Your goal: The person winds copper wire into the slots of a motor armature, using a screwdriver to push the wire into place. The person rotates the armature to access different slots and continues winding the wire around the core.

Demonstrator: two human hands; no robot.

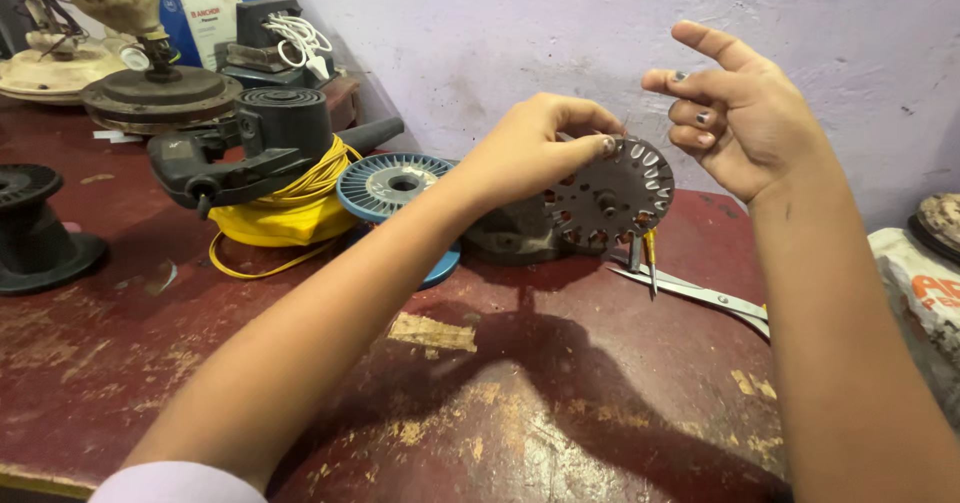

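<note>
My left hand (535,148) is covering part of the slotted metal disc (612,195). The scissors (700,291) are running behind my right forearm. The black spool (35,225) is getting cut off at the bench's left edge.

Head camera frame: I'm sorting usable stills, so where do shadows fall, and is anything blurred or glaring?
Head view: light from above casts dark arm shadows on the worn red table beneath the left hand and right hand; the slotted metal stator disc is sharp; scissors catch mild shine; no strong glare.
</note>
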